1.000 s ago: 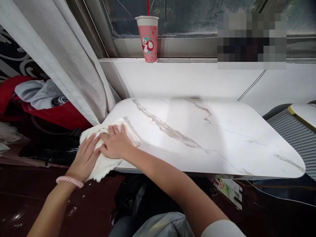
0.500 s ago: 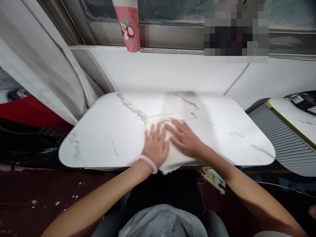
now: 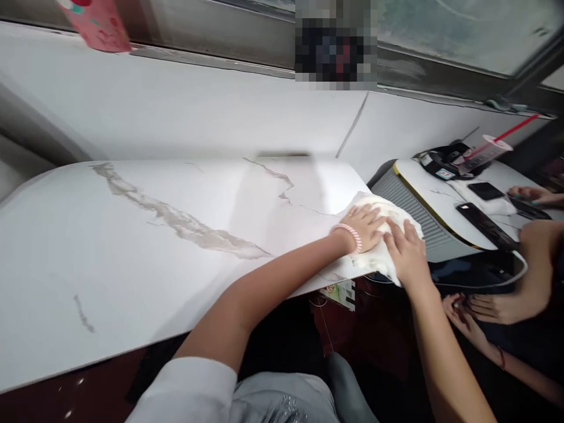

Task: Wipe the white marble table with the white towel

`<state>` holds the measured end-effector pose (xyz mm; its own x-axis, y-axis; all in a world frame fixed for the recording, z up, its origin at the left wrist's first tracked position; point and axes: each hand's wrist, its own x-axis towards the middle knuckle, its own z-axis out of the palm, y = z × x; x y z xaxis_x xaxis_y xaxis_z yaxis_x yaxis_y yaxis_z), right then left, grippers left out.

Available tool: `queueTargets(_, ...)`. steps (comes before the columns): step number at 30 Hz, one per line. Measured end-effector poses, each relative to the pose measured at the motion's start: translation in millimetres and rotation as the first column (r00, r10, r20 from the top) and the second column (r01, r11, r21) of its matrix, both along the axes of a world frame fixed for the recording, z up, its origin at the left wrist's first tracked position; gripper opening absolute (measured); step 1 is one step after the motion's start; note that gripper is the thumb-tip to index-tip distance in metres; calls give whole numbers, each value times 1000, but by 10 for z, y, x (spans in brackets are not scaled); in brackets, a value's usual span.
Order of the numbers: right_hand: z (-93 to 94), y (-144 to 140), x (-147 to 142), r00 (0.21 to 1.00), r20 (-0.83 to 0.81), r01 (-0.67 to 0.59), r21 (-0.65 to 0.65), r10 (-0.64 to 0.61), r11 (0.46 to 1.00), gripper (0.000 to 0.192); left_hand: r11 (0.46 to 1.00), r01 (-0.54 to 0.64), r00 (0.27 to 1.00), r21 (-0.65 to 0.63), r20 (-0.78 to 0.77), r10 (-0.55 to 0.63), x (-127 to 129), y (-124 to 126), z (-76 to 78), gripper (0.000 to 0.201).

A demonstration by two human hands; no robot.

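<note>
A white cloth (image 3: pixel 393 210) lies bunched at the right end of a white marble-patterned table (image 3: pixel 136 288), partly hanging over its front edge. My left hand (image 3: pixel 365 228), with a pink-and-white coiled band at the wrist, rests flat on the cloth, fingers stretched out. Beside it, my right hand (image 3: pixel 408 249) presses on the cloth's right part with fingers spread and slightly bent. The two hands are close together, and the cloth's underside is hidden.
A pink cup (image 3: pixel 101 26) stands on the window ledge. At right, a side cabinet (image 3: pixel 423 205) carries a phone (image 3: pixel 484 191), a black device (image 3: pixel 487 226) with a white cable, and a cup with a red straw (image 3: pixel 484 150). Another person's hands (image 3: pixel 497 308) are at lower right.
Both hands and the cloth have moved from the table's middle to its right end. The view has turned right, bringing the side cabinet's items and another person's arms into sight.
</note>
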<state>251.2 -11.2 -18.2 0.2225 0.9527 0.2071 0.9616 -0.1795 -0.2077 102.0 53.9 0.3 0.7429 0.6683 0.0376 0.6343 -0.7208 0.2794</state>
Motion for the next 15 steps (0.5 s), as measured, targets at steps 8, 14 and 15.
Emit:
queueTargets(8, 99, -377, -1232, 996, 34, -78, -25, 79, 997, 56, 999, -15, 998, 28, 53, 14, -1111, -326, -69, 58)
queueTargets(14, 180, -733, -2533, 858, -105, -511, -75, 503, 856, 66, 959, -259, 955, 113, 177, 237, -2727, -1072, -188, 60)
queueTargets(15, 197, -785, -2781, 815, -101, -578, -73, 571, 813, 67, 939, -323, 934, 114, 199, 297, -3039, -1234, -208, 61)
